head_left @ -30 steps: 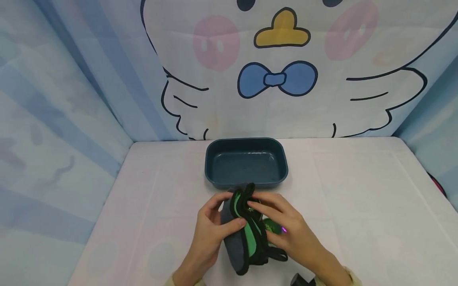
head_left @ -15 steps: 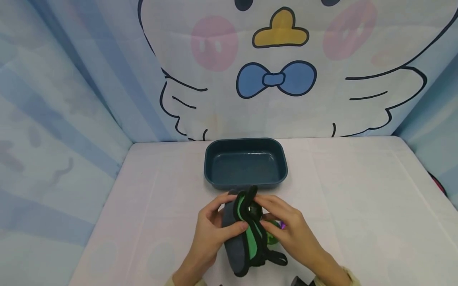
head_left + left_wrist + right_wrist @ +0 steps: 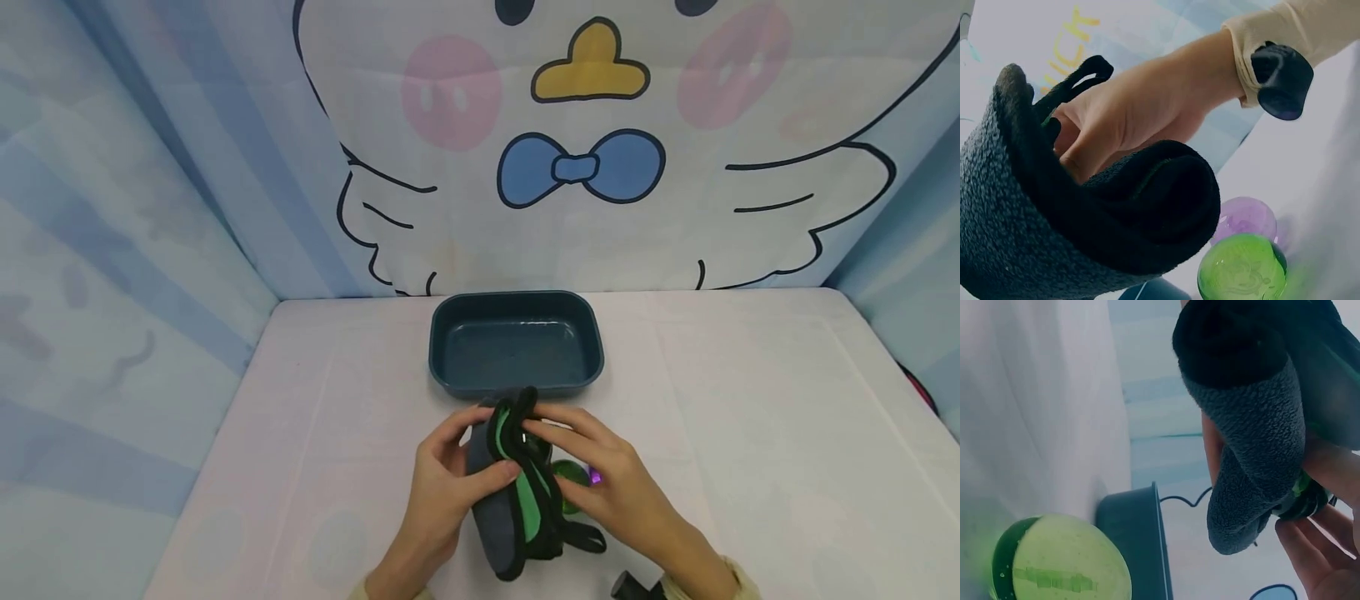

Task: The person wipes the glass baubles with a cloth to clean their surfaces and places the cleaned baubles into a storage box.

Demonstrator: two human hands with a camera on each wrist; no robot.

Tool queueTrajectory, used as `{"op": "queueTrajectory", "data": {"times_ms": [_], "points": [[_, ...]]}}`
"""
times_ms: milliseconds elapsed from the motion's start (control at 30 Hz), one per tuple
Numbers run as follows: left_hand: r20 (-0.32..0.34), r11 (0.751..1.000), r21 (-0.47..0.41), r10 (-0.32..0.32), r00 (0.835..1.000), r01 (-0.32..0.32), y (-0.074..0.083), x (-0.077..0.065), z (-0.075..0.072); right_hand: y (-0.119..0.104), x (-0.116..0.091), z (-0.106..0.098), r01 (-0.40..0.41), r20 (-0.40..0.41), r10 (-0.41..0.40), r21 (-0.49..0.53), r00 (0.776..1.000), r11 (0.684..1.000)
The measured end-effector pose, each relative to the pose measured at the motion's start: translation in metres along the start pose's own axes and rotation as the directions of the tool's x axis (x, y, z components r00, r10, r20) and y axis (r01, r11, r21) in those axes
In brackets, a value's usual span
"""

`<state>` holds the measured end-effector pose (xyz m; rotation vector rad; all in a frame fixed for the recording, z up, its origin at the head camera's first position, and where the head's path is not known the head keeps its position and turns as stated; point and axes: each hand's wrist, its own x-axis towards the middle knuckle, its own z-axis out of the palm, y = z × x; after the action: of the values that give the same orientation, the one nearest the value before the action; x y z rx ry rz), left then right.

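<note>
A folded slate-grey towel [image 3: 491, 521] with a green side [image 3: 528, 508], black trim and black loops [image 3: 583, 537] is held over the table. My left hand [image 3: 442, 479] grips it from the left, thumb on the green side. A dark, shiny round thing [image 3: 1304, 497] with a green patch, apparently a ball, sits against the towel's folded edge. Around it are the fingers and thumb of my right hand [image 3: 600, 462], also touching the black trim. A clear green ball [image 3: 1241, 269] lies below, with a purple ball [image 3: 1247, 219] beside it.
A dark blue rectangular bin [image 3: 592, 367] stands at the back of the white-covered table [image 3: 750, 417], just beyond the hands. A printed curtain [image 3: 600, 242] hangs behind. A black device [image 3: 1285, 81] is strapped at the right sleeve.
Half a second ago the right fingers were bunched closer to the dark round thing; now they stretch over it to the black trim. The left hand keeps its grip on the towel.
</note>
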<state>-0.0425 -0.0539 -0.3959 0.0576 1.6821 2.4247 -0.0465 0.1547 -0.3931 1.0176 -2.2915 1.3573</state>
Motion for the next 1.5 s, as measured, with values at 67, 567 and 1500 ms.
{"op": "queueTrajectory", "data": {"times_ms": [67,567,1500], "points": [[0.01,1.0,0.001,0.003,1.0,-0.003,0.0002,-0.0007,0.0001,0.0006,-0.0002,-0.0001,0.011,-0.003,-0.011,0.007,1.0,1.0],[-0.014,1.0,0.022,0.002,1.0,-0.001,0.0002,-0.0012,0.0017,0.0022,-0.0035,0.0058,-0.208,-0.004,0.209,0.092,0.978,0.974],[-0.017,0.999,0.051,-0.003,1.0,0.004,0.0018,-0.0005,0.0021,0.0045,-0.004,0.0059,-0.126,-0.036,0.128,0.042,0.991,0.991]]}}
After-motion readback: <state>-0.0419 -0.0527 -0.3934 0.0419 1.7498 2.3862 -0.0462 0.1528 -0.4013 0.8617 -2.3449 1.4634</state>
